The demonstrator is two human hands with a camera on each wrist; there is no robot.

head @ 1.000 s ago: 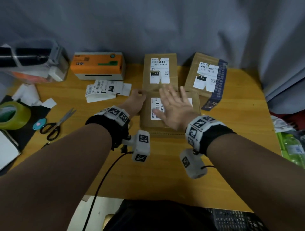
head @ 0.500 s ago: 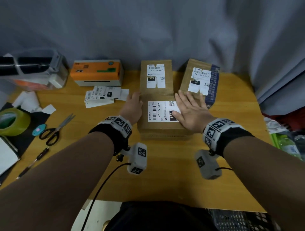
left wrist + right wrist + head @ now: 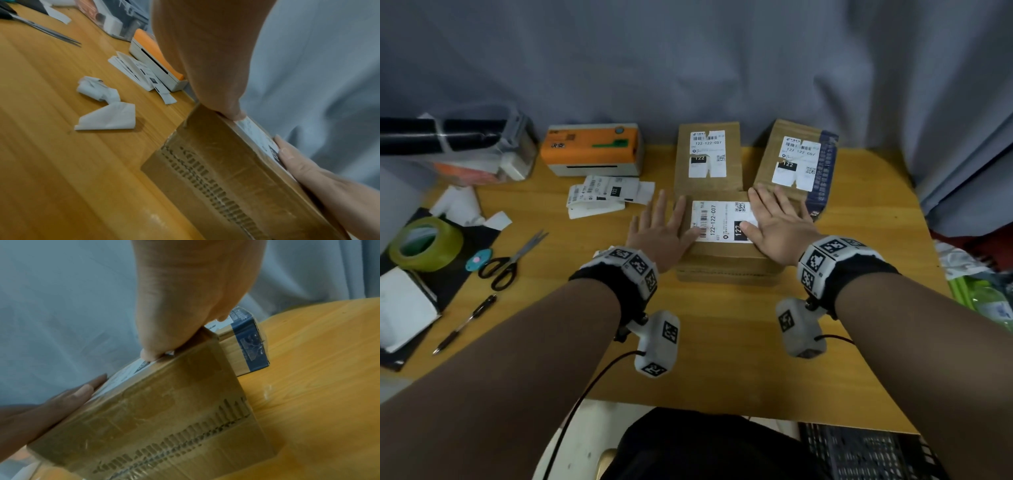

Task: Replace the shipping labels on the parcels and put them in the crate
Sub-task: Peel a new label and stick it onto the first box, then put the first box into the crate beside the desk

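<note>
A brown cardboard parcel [image 3: 726,260] lies in front of me on the wooden table, with a fresh white shipping label [image 3: 719,221] on its top. My left hand [image 3: 661,229] lies flat with straight fingers on the parcel's left edge, thumb on the label. My right hand [image 3: 779,222] presses flat on the label's right end. The wrist views show the same parcel [image 3: 226,170] [image 3: 156,415] from its sides. Behind it lie two more parcels, one [image 3: 709,156] in the middle and one [image 3: 796,159] at the right, both with torn old labels.
An orange label printer [image 3: 592,147] stands at the back left, with loose labels [image 3: 602,197] before it. Scissors [image 3: 510,260], a pen [image 3: 465,322], green tape [image 3: 424,245] and crumpled backing paper [image 3: 104,108] lie to the left. A dark crate [image 3: 866,448] sits below the table's near edge.
My right hand slid rightward off the label's middle to its right end. My left hand opened flat and its thumb came onto the label's left end.
</note>
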